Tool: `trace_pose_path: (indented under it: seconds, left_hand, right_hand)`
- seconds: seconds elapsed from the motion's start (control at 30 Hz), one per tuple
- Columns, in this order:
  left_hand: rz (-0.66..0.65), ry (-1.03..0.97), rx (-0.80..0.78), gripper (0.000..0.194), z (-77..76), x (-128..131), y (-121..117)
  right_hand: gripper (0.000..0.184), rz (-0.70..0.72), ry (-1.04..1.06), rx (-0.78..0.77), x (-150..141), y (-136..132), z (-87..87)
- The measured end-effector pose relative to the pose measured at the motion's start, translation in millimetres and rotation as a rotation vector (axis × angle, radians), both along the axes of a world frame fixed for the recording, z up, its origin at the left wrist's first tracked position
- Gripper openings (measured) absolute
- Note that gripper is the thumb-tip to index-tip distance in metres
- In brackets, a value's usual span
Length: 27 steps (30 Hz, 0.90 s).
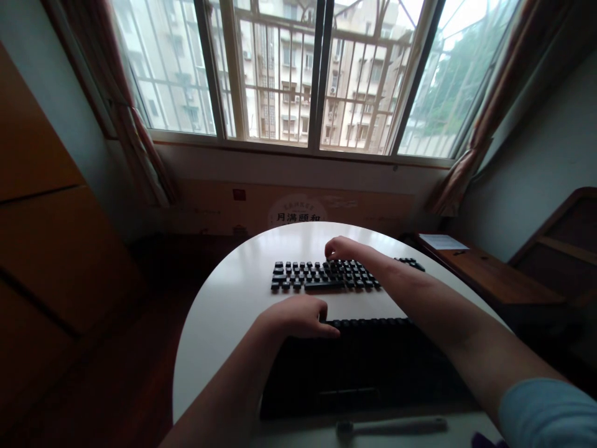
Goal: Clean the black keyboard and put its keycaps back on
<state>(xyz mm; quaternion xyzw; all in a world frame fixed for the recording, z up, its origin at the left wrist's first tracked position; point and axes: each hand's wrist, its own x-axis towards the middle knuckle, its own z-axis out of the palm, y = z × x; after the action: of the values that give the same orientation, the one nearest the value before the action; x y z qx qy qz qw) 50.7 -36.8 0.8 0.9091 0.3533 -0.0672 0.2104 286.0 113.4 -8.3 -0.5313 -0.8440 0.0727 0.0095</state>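
Several black keycaps (289, 277) are laid out in rows on the round white table, with a long space bar (324, 285) at their near side. My right hand (346, 248) is over their far row, fingers pinched together on a keycap mostly hidden by the fingertips. Nearer to me lies a wide black keyboard (364, 367), with a row of keys along its far edge and a dark, plain-looking near part. At its far left corner my left hand (301, 315) grips the keyboard, fingers curled down and thumb stretched along the top. My right forearm covers the keyboard's right side.
A toothbrush (392, 426) lies along the table's near side, beside a purple item (487, 441) cut off below. The round table (219, 323) curves away at left. A wooden desk (494, 270) with a paper (444, 241) stands at right, under a barred window (280, 81).
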Motion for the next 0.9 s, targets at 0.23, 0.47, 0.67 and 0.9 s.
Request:
trace_pose_path:
  seconds: [0.23, 0.47, 0.67, 0.9]
  left_hand:
    - [0.006, -0.019, -0.049, 0.047, -0.8, -1.7, 3.2]
    - [-0.016, -0.025, -0.086, 0.049, 2.2, -2.8, 7.1]
    - [-0.043, -0.049, -0.206, 0.045, 3.3, -5.0, 12.7]
    - [-0.087, -0.168, -0.377, 0.047, -4.2, -11.3, 22.5]
  right_hand:
    - [0.005, -0.031, 0.232, 0.238, -4.9, -33.3, 15.8]
    - [0.006, 0.075, 0.551, 0.340, 3.8, -155.8, 19.8]
    - [0.013, 0.176, 0.610, 0.265, -3.8, -235.2, -4.0]
    - [0.016, 0.236, 0.521, 0.292, -9.5, -237.4, -20.0]
